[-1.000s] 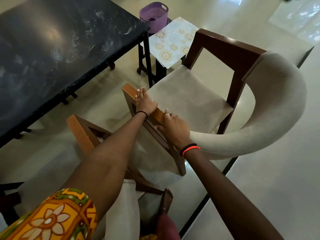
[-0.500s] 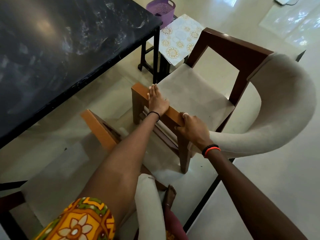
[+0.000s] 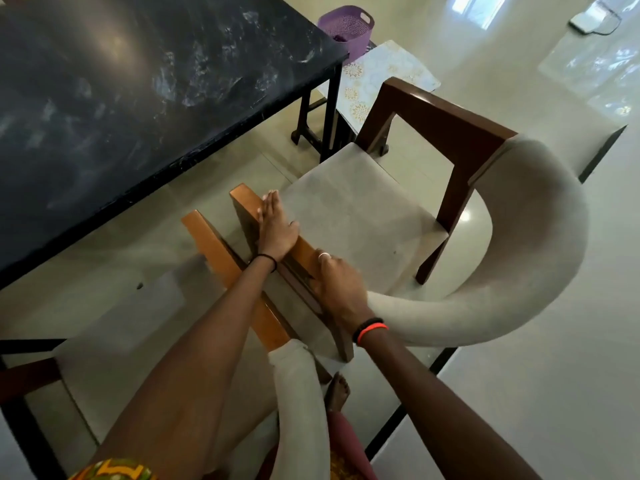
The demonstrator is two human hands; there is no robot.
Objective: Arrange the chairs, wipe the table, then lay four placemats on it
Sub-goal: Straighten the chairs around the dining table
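**Chairs first: table unwiped, mats waiting**

Dark and glossy, the table (image 3: 138, 98) fills the left of the view. Its top carries whitish mottling that could be stone veining or smears; I cannot tell which. No cloth or placemat lies on the part that shows, so wiping and laying look not yet begun.

Just right of the table's near edge stands a near chair (image 3: 211, 244), its orange wooden arm angled toward the table and its seat blurred below. Close beside it is the armchair (image 3: 349, 216), and both hands are on that chair's nearer armrest (image 3: 304, 249). The left hand (image 3: 277, 230) lies flat along the rail with its fingers straight, pressing rather than clasping. The right hand (image 3: 341, 289) has its fingers curled over the rail, grasping it near the padded back.

The step in hand reads as arranging the chairs. The next move probably calls for steering this armchair in toward the table without knocking the near chair's arm or the table's corner leg.

Beyond the corner, a patterned placemat (image 3: 388, 71) rests on a low support, mostly hidden, beside a purple basket (image 3: 346, 27). To the right, a pale, shiny tiled floor (image 3: 519, 393) reflects window light.
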